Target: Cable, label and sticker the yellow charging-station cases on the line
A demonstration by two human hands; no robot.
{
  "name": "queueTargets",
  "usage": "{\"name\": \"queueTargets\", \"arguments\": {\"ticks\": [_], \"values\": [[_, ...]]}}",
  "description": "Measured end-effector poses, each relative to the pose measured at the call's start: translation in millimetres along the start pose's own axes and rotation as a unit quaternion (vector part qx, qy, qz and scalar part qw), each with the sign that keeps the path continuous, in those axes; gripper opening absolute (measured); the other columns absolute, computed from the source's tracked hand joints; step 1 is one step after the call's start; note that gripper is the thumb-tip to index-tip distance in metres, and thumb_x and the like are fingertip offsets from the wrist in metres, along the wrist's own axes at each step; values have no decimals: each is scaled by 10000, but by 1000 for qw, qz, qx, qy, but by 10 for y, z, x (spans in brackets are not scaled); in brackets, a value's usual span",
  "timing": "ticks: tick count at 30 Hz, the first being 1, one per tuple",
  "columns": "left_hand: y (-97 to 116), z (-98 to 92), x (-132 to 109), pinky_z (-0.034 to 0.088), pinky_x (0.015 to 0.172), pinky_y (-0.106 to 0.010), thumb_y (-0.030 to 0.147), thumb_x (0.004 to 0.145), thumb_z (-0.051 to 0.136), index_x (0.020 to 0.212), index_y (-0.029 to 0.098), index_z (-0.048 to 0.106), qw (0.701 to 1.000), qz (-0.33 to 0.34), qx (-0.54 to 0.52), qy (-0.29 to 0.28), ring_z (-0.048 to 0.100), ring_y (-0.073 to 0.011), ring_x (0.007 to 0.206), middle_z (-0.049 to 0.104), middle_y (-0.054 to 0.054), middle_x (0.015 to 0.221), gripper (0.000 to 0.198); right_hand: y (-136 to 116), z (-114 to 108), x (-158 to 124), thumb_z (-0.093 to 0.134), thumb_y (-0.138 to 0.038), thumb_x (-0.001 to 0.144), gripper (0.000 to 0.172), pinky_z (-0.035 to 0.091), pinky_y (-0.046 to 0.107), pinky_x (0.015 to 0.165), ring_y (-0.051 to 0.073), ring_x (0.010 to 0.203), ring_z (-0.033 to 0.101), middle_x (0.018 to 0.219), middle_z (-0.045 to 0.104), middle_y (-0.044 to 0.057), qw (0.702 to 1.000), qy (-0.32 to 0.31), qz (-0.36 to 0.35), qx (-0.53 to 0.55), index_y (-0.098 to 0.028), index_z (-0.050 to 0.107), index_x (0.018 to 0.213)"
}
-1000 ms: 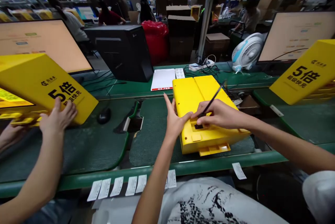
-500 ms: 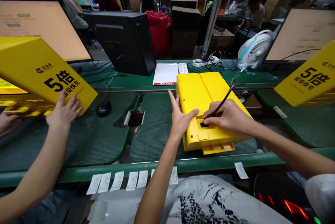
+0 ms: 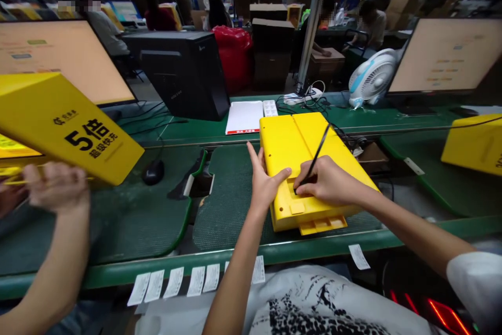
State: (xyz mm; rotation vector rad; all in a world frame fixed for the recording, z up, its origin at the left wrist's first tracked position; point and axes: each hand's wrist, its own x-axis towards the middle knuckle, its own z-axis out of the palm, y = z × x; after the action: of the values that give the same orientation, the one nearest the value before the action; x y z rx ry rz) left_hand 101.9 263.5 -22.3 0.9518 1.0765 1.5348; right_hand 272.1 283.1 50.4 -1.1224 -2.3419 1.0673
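In front of me a yellow plastic housing (image 3: 314, 141) lies on a dark green textured mat. My left hand (image 3: 266, 181) braces its left edge, thumb on top and fingers along the side. Pinched in the fingers of my right hand (image 3: 323, 181) is a slim black stick-like tool (image 3: 319, 149), slanting up and to the right. Its lower end meets a small recess near the housing's front. Fingers partly cover that recess. A yellow ribbed piece (image 3: 323, 224) juts out under the front edge.
At left, another person's blurred hand (image 3: 58, 186) touches a printed yellow unit (image 3: 78, 126). A black mouse (image 3: 152, 172), computer tower (image 3: 184, 73), fan (image 3: 374, 76) and another yellow unit (image 3: 472, 141) stand around. White labels (image 3: 174, 282) hang along the front edge.
My right hand has shifted slightly left and the black tool stands steeper. A black rectangle seen in the recess no longer shows. The right-hand yellow unit has moved right; the other person's hand moved left.
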Motion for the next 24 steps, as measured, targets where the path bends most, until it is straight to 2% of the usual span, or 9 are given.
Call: {"name": "queueTargets", "arguments": {"ticks": [3,4,6,8,10,14,16,18,24], "values": [[4,3,18,393,1210,-383,235,690,876,1609,394,-169,1000,-8,9,-1,323,-274,1546,186,-62,1723,1401,11,-69,-181,767,-172,807,103,587,276,784,193,876,738,982,782,74,999,26,-27,36,-157,812,898],[0,3,28,400,1205,-392,243,689,879,1606,400,-176,1000,-8,12,-1,334,-278,1541,185,-62,1723,1407,51,-84,-324,759,-207,831,125,595,282,796,194,910,735,1030,777,80,995,82,-31,55,-167,809,938],[-16,2,52,407,1201,-417,245,681,886,1601,408,-185,1000,-2,19,-2,349,-285,1533,195,-66,1721,1421,197,-45,-728,729,-264,875,166,605,282,780,178,913,725,1066,764,80,951,296,4,86,-188,793,1008],[-35,-4,77,413,1196,-430,247,679,890,1603,405,-180,1000,3,27,-9,346,-290,1535,197,-72,1720,1423,410,133,-1229,747,-303,864,221,589,246,659,146,778,698,990,754,68,815,558,103,117,-190,769,1052],[-49,-14,94,428,1185,-430,270,693,888,1608,403,-166,999,5,38,-18,338,-294,1539,187,-70,1722,1402,641,454,-1713,818,-318,784,311,509,194,498,111,634,631,927,739,54,659,691,223,195,-178,750,1053],[-64,-32,100,448,1167,-440,322,723,876,1615,411,-132,998,12,62,-29,339,-304,1538,186,-62,1723,1349,956,1209,-2209,893,-348,696,358,486,166,425,97,578,626,1045,766,124,536,532,448,478,-157,753,964],[-66,-33,99,444,1171,-441,314,721,876,1622,401,-113,997,17,64,-26,350,-303,1532,197,-65,1720,1341,1007,1448,-2178,863,-436,740,365,511,185,430,123,592,663,1080,767,159,542,472,473,509,-155,767,951],[-62,-28,98,442,1174,-439,304,721,873,1624,398,-104,997,20,63,-27,361,-299,1527,203,-65,1718,1334,1002,1557,-2061,833,-475,763,356,550,225,464,170,645,707,1045,771,170,580,459,462,489,-157,778,916],[-6,3,73,436,1180,-443,296,720,868,1620,420,-103,998,-3,63,-23,343,-301,1536,190,-47,1722,1330,646,1440,-1901,802,-426,795,331,501,344,432,200,476,583,710,730,75,657,542,421,312,-164,774,996]]}}
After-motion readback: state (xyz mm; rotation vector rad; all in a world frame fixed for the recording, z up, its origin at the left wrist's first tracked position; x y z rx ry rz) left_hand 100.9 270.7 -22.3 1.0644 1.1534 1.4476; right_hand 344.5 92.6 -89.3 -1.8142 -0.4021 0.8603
